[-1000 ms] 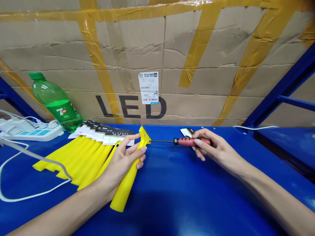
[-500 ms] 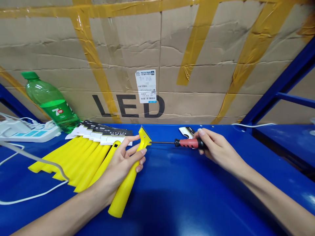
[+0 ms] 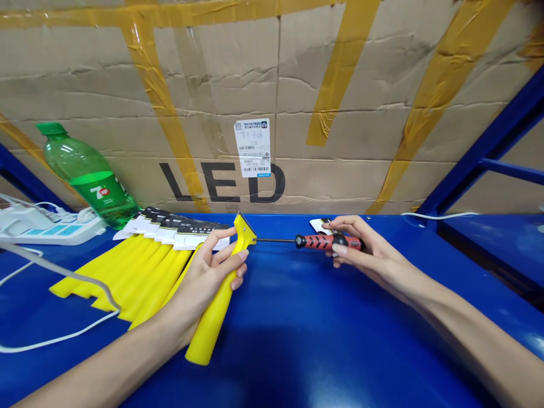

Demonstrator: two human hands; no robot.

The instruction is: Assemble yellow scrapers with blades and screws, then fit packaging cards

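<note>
My left hand (image 3: 212,277) is closed round the neck of a yellow scraper (image 3: 216,317), its handle slanting down toward me and its blade head up. In my right hand (image 3: 365,249) is a screwdriver (image 3: 325,242) with a red and black handle, held level between thumb and fingers. Its thin shaft points left, and the tip meets the side of the scraper head. Behind the right fingers lies a small black and white card (image 3: 319,225), partly hidden. Left of my left hand, several yellow scrapers (image 3: 140,277) with printed card sleeves (image 3: 187,229) lie overlapping in a row.
A green bottle (image 3: 91,175) leans against a large cardboard box (image 3: 340,181) at the back. A white power strip (image 3: 80,229) and a looping white cable (image 3: 63,338) occupy the left side. Blue posts (image 3: 463,147) frame the blue surface (image 3: 323,340).
The scraper and left hand have shifted slightly up and left, with the screwdriver tip following. The screwdriver handle has turned, and my right thumb has moved from its top to its lower side.
</note>
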